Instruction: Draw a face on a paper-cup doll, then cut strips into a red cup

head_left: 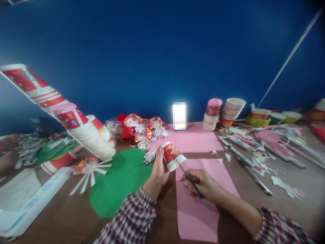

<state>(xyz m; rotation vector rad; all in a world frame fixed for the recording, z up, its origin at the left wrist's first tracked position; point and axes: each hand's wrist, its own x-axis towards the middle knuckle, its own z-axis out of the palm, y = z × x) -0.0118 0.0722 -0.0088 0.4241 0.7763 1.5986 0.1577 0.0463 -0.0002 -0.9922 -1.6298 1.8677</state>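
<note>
My left hand (159, 171) is wrapped round a red and white paper cup (170, 154), tilted on its side above the table. A gold print shows on the red part, and teal lines run across the white band near its rim. In my right hand (200, 184) is a slim dark-handled tool (193, 185) with a thin point; I cannot tell its exact kind. Its tip reaches to the cup's teal-marked band. Below the right hand lies a sheet of pink paper (198, 217). A green round sheet (122, 183) is left of my left hand.
Stacked paper cups (88, 139) lean at the left, beside a white power strip (38, 200). Cut-out paper figures (143, 132) sit at the back. More cup stacks (232, 112) stand back right. Pens (254, 176) and paper scraps (284, 186) lie on the right.
</note>
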